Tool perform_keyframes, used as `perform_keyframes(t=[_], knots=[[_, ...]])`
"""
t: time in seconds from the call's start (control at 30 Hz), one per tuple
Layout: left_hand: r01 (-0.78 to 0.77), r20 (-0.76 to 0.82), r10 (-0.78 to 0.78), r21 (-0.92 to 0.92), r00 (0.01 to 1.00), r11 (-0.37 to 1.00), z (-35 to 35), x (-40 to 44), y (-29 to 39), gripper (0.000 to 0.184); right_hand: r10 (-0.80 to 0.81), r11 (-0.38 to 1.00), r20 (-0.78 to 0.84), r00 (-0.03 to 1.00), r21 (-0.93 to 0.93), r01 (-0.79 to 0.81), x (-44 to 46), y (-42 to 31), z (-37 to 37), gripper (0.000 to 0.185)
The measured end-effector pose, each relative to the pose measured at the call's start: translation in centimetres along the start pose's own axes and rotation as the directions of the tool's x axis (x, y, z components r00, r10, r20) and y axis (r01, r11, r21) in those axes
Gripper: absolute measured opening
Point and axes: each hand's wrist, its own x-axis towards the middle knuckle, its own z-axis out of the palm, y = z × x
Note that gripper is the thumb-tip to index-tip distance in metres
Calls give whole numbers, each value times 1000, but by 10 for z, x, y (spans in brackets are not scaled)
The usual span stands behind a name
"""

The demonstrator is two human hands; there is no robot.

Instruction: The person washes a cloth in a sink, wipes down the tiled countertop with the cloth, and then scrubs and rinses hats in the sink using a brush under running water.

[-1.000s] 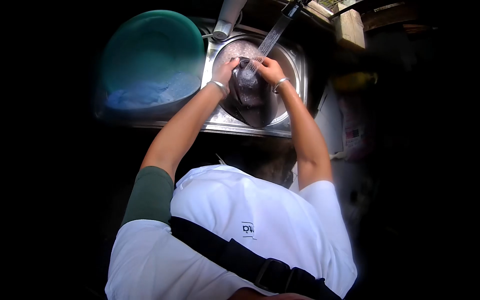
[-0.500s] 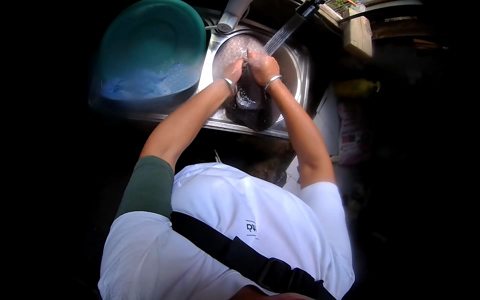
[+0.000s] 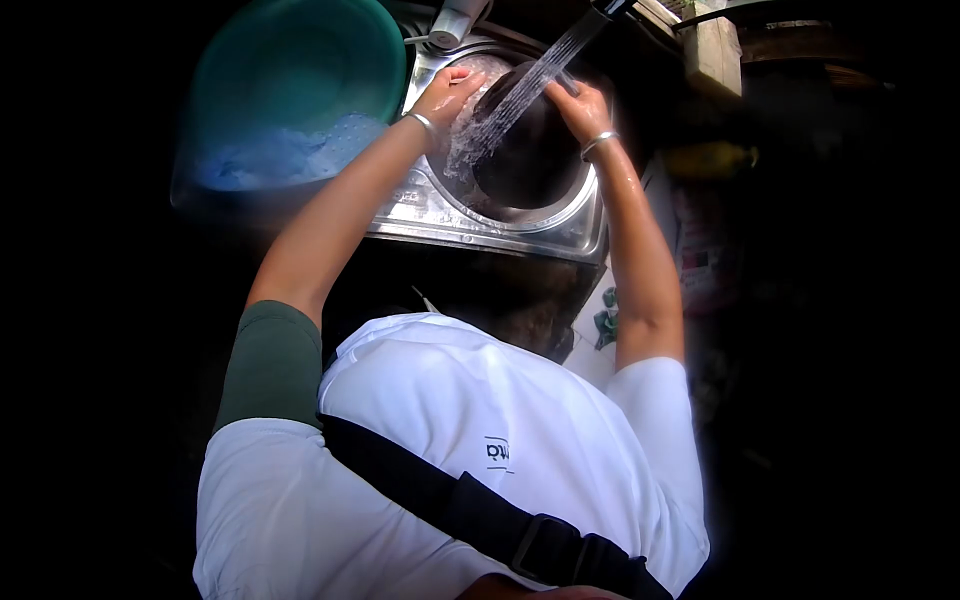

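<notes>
A dark, wet, rounded item (image 3: 525,155) lies in the round bowl of the steel sink (image 3: 400,205); its kind is too shadowed to make out. At its upper right edge, my right hand (image 3: 582,110) is closed with fingers and thumb bent around that rim. My left hand (image 3: 445,97) is at the bowl's left side, apart from the item, its wet fingers loosely curved and parted with nothing visible in them. A stream of water (image 3: 530,95) falls between my hands from a dark spout (image 3: 612,8) and splashes at the item's left side.
Left of the bowl stands a large green basin (image 3: 300,75) with blue-white cloth-like material (image 3: 285,155) in it. A light grey tap-like fitting (image 3: 452,25) rises behind the sink. A wooden post (image 3: 712,55) and a yellow container (image 3: 710,158) are on the right.
My hands, close together at the dark item under the water before, have moved apart. The left went left and up, the right went right. The item now looks wider and rounder.
</notes>
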Motion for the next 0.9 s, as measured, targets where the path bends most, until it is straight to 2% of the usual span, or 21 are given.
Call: perform_keyframes(t=[0.03, 0.07, 0.13, 0.17, 0.2, 0.23, 0.27, 0.33, 0.4, 0.47, 0.5, 0.57, 0.6, 0.67, 0.73, 0.77, 0.87, 0.9], knots=[[-23, 4, 23, 34, 1000, 999, -5, 2, -11, 56, 106, 986, -91, 990, 140, -93, -4, 0, -3, 41], [-52, 7, 51, 68, 999, 996, -10, 3, -21, 56, 183, 952, -115, 976, 270, -146, -7, -1, -9, 36], [50, -9, -49, 86, 999, 995, -10, -21, -19, 55, 270, 845, -128, 954, 507, -171, -4, 16, -13, 30], [96, 8, -100, 202, 995, 975, -12, -21, -31, 53, 322, 790, -104, 941, 577, -206, -5, 23, -11, 29], [118, 32, -125, 175, 992, 978, -9, -27, -36, 53, 371, 727, -74, 926, 643, -240, -7, 29, -9, 29], [238, 45, -244, 114, 969, 965, -5, -40, -32, 55, 418, 657, -40, 907, 703, -272, -12, 27, -8, 30], [354, 66, -357, 54, 932, 934, 1, -51, -28, 57, 386, 513, 36, 922, 822, -247, -21, 24, -4, 17], [446, 79, -442, -38, 893, 894, 9, -61, -27, 62, 435, 289, 109, 894, 923, -253, -33, 21, 9, 15], [482, 141, -463, -156, 875, 862, 10, -60, -34, 71, 450, 200, 179, 875, 935, -294, -43, 27, 21, 14], [481, 165, -453, -232, 876, 845, 10, -58, -37, 75, 348, 124, 262, 900, 939, -321, -47, 39, 37, 16], [485, 166, -455, -311, 875, 817, 10, -56, -37, 77, 306, 144, 287, 908, 929, -342, -51, 36, 44, 18], [461, 170, -429, -304, 887, 833, 6, -54, -35, 77, 224, 164, 340, 913, 911, -379, -58, 28, 59, 27], [450, 171, -416, -300, 893, 841, 4, -54, -32, 77, 253, 150, 414, 874, 876, -458, -67, -5, 56, 31], [447, 149, -423, -243, 894, 861, -5, -54, -33, 76, 167, 41, 481, 860, 869, -494, -59, -8, 66, 42], [430, 132, -412, -170, 902, 887, -11, -56, -32, 75, 196, 51, 560, 805, 814, -578, -53, -9, 69, 42], [418, 69, -412, -138, 908, 898, -10, -58, -31, 75, 213, 54, 597, 774, 783, -619, -51, -9, 70, 43], [256, 71, -263, 102, 962, 961, -14, -58, -32, 76, 310, 191, 597, 740, 723, -664, -41, 3, 79, 42], [210, 73, -223, 154, 972, 966, -15, -54, -38, 78, 307, 139, 596, 742, 743, -655, -45, 1, 77, 39]])
